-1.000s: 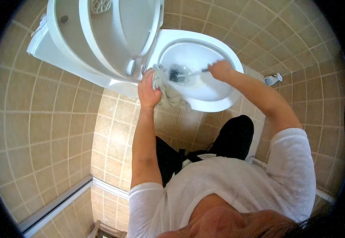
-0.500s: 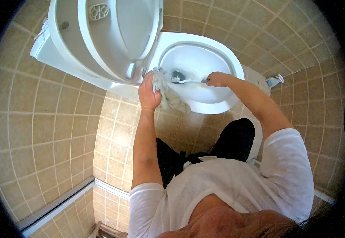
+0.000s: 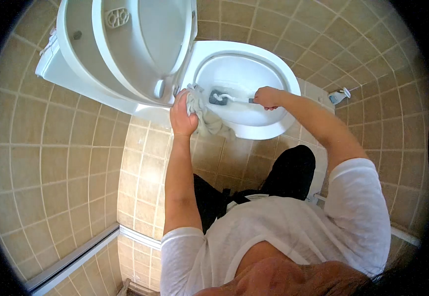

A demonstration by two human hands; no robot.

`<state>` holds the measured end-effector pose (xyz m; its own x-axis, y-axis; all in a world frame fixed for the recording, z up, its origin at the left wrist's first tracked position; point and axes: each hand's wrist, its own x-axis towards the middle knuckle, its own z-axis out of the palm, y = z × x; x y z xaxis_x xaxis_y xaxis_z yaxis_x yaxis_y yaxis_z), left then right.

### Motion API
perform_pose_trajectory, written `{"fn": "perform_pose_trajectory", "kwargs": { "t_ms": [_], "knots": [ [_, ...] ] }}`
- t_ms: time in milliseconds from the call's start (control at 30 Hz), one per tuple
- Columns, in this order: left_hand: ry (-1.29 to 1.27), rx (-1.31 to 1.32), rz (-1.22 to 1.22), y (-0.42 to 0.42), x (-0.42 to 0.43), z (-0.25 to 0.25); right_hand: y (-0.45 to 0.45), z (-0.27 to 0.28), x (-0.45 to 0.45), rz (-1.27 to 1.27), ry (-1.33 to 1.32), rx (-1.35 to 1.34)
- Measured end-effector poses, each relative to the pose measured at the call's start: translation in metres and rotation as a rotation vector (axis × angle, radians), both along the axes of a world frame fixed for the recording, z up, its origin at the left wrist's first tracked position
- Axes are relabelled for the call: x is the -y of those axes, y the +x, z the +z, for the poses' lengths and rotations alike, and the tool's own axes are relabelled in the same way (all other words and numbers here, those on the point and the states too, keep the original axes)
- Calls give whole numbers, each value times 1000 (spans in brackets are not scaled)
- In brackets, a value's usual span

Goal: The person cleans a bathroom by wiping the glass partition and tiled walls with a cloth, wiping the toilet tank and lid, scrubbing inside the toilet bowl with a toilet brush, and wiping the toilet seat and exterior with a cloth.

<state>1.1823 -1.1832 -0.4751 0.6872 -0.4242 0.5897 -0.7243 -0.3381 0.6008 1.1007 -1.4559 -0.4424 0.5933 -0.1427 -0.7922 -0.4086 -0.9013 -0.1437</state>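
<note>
In my right hand [image 3: 268, 97] is the grey handle end of a white toilet brush [image 3: 236, 99]; my fingers are wrapped round it. The dark brush head [image 3: 218, 97] sits low in the bowl of the white toilet [image 3: 263, 132], at the water. My left hand [image 3: 182, 116] is closed on a pale grey-green cloth [image 3: 204, 116] at the bowl's near left rim, by the hinges. Part of the cloth hangs over the rim's outer side. The toilet seat and lid [image 3: 140, 54] stand raised at the left.
A white spray bottle [image 3: 339, 95] stands on the floor by the right wall. The cistern [image 3: 76, 86] is behind the raised lid. A metal rail [image 3: 71, 259] runs along the lower left. Tiled walls surround the toilet, and my knees are just in front of it.
My right hand has shifted slightly left and down, and the brush has moved in the bowl. My left hand still holds the cloth at the rim. The view has shifted a little.
</note>
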Motion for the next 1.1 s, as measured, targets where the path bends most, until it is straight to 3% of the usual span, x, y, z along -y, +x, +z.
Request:
{"fn": "perform_pose_trajectory", "kwargs": {
  "t_ms": [67,100,167,300,500,600,700,900,1100],
  "knots": [
    [9,-16,3,-1,-2,2,-5,11,6,349,-95,48],
    [21,-16,-2,0,-1,3,-14,16,9,346,-100,50],
    [27,-16,-14,1,0,2,-46,39,7,401,-90,371],
    [20,-19,10,1,-2,-7,-103,81,43,205,-335,372],
    [-39,41,-10,4,-1,-16,-114,70,61,-33,-469,503],
    [-42,49,-1,1,-2,-8,-71,47,53,84,-297,711],
    [-3,19,5,4,-3,-6,-56,69,20,123,-272,600],
    [1,41,0,2,-3,-7,-53,47,54,140,-343,630],
    [-15,46,17,-12,1,-7,-62,55,18,212,-360,630]
  ]
}}
